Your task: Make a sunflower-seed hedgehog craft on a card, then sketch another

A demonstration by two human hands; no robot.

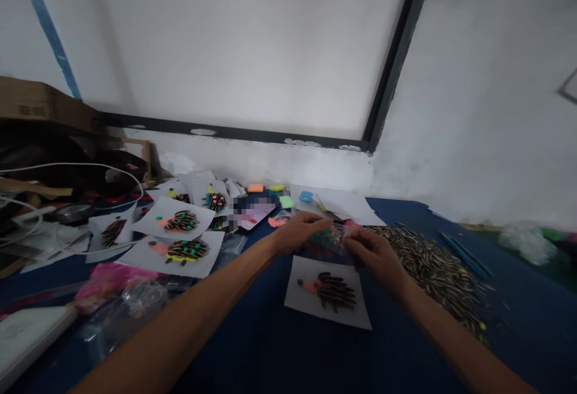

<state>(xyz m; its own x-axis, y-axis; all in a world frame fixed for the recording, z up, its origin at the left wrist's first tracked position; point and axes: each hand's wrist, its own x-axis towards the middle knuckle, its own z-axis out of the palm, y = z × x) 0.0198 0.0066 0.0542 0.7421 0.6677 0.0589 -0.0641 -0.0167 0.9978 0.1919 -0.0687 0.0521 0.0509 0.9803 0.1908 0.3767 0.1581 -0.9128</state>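
Between my two hands is a small clear plastic bag (332,239) with green bits in it. My left hand (301,232) pinches its left side, and my right hand (373,254) grips its right side. Just below them lies a white paper card (295,304) bearing a hedgehog figure (336,292). The figure has a pink face, a dark nose and dark seed-like spines. To the right of my right hand spreads a large heap of striped sunflower seeds (437,268).
Finished-looking hedgehog cards (180,250) overlap at the left. Blue tweezers (466,254) lie beside the seeds. Coloured clay blocks (255,188), a phone (256,214) and white sheets (356,205) sit toward the wall. Plastic bags (130,307) and a white box (31,340) are front left.
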